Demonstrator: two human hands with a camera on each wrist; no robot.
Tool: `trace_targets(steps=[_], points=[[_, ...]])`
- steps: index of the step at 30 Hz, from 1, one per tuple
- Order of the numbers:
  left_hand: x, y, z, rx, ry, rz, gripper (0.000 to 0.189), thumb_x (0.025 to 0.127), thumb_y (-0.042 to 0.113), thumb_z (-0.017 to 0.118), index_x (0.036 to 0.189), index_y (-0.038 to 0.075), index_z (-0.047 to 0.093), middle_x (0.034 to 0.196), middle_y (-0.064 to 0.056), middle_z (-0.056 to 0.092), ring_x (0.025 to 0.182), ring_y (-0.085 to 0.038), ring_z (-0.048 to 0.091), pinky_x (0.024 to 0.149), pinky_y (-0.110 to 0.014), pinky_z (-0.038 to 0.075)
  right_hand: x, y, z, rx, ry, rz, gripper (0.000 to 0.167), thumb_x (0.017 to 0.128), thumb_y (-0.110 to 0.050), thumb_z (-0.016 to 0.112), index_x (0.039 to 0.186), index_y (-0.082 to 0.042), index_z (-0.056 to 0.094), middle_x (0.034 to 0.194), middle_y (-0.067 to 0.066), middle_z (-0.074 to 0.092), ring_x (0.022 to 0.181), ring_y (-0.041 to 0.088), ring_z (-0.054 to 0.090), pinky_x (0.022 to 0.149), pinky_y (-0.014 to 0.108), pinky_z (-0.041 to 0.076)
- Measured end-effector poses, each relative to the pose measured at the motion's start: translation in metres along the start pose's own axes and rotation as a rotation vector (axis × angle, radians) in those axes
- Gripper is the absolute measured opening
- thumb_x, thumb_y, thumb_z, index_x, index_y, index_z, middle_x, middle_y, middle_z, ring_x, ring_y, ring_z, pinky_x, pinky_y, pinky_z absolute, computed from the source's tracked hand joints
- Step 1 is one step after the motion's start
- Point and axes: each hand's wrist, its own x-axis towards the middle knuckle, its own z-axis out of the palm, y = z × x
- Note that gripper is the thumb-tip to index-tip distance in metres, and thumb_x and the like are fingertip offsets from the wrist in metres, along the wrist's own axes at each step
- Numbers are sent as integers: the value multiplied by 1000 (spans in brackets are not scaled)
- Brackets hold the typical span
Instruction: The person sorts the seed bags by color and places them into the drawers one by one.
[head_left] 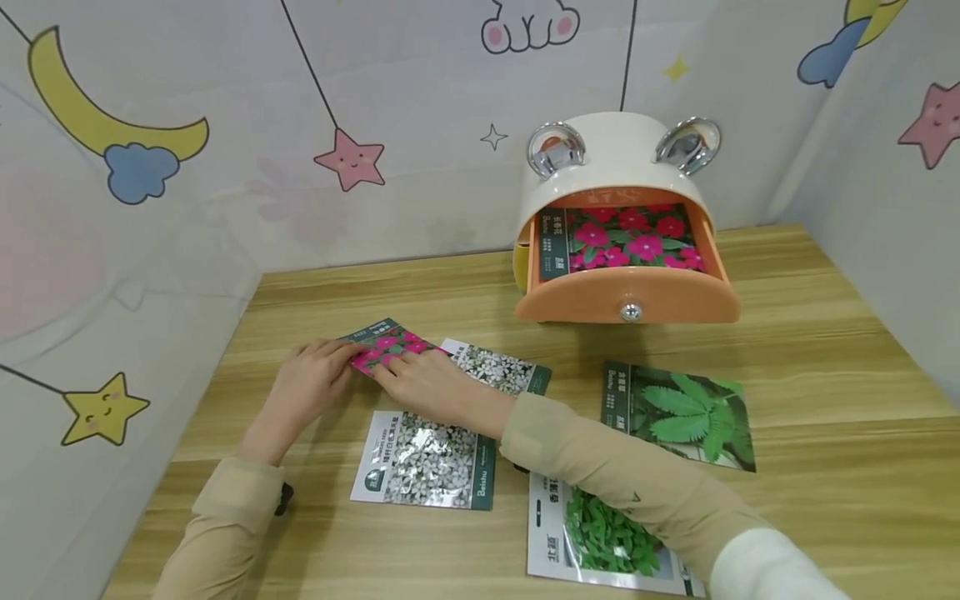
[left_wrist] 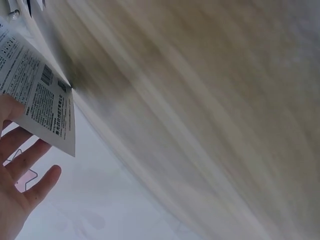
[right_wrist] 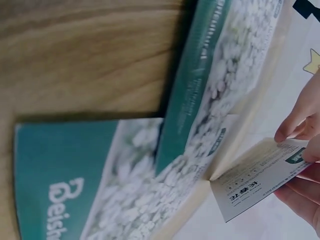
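My left hand (head_left: 311,383) and my right hand (head_left: 427,383) both hold a seed packet with pink flowers (head_left: 390,342), tilted up from the table. Its pale printed back (left_wrist: 37,85) shows in the left wrist view, where a fingertip overlaps its edge. In the right wrist view, fingers grip the same packet (right_wrist: 255,180) from above and below. Beneath my right forearm lies a white-flower packet (head_left: 435,462), and a second white-flower packet (head_left: 498,371) partly overlaps it. My right fingers cover part of the pink print.
On the right lie a green-leaf packet (head_left: 678,412) and another leafy packet (head_left: 611,533), partly hidden by my sleeve. Behind them stands a white, eared box (head_left: 622,150) with its orange drawer (head_left: 577,300) pulled out, holding a pink-flower packet (head_left: 637,237). A patterned backdrop borders the table.
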Motion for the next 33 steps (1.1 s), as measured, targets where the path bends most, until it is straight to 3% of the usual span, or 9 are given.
trace_targets(steps=[11, 21, 27, 33], points=[[0, 5, -3, -71, 177, -21, 22, 83, 0, 66, 105, 1, 70, 103, -15, 72, 100, -34, 65, 86, -53, 52, -4, 6, -18, -30, 143, 21, 15, 98, -17, 49, 102, -17, 63, 89, -7, 70, 70, 8, 65, 48, 18, 47], [-1, 12, -9, -77, 295, 35, 17, 82, -3, 67, 98, 1, 69, 97, -15, 71, 93, -34, 66, 84, -49, 53, -13, 12, -42, -19, 132, 35, 17, 96, -21, 56, 112, -17, 62, 98, -6, 71, 78, 9, 68, 48, 17, 47], [-1, 20, -14, -65, 323, 79, 15, 82, -3, 67, 97, 0, 67, 94, -16, 71, 90, -33, 67, 86, -47, 54, -22, 15, -55, 3, 96, 43, 38, 85, -35, 71, 117, -15, 61, 108, -5, 71, 92, 9, 70, 51, 17, 50], [-1, 29, -19, -70, 354, 121, 15, 82, -5, 68, 96, 0, 67, 92, -16, 72, 88, -33, 68, 87, -48, 54, -33, 17, -64, 77, 128, 53, 29, 87, -29, 70, 111, -14, 63, 103, -4, 72, 85, 8, 70, 55, 17, 52]])
